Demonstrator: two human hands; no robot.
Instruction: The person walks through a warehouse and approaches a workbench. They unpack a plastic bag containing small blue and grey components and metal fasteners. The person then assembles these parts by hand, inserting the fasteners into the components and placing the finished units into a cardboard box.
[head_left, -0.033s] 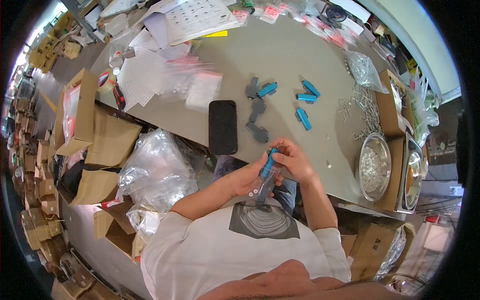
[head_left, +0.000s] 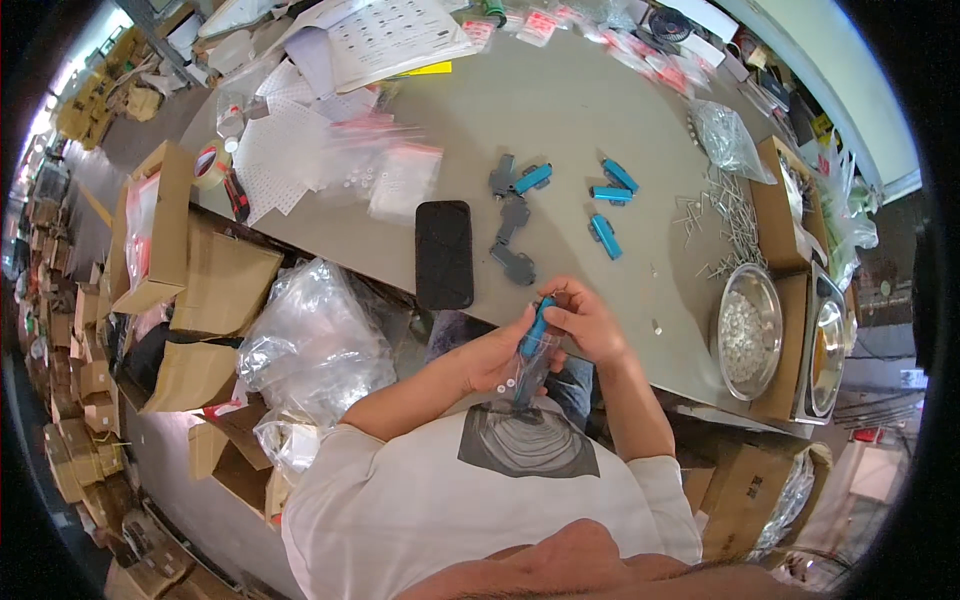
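At the table's near edge, my left hand [head_left: 496, 360] is closed on a clear plastic bag [head_left: 530, 378] with small white round pieces showing at its side. A blue plastic part [head_left: 537, 328] sits at the bag's upper end, between my two hands. My right hand [head_left: 590, 322] pinches this part's top with thumb and forefinger. Several similar blue parts lie beyond, one of them [head_left: 606, 236] a little right of centre. Left of these are dark grey flat parts [head_left: 514, 215], with one blue part [head_left: 533, 178] against them. The part's lower end is seen only through the bag.
A black phone [head_left: 444, 255] lies left of my hands. Flat zip bags [head_left: 406, 180] and dotted sheets [head_left: 275, 165] cover the left side. To the right are metal pins [head_left: 735, 225], a steel bowl [head_left: 722, 355] of white pieces and a cardboard box [head_left: 770, 160].
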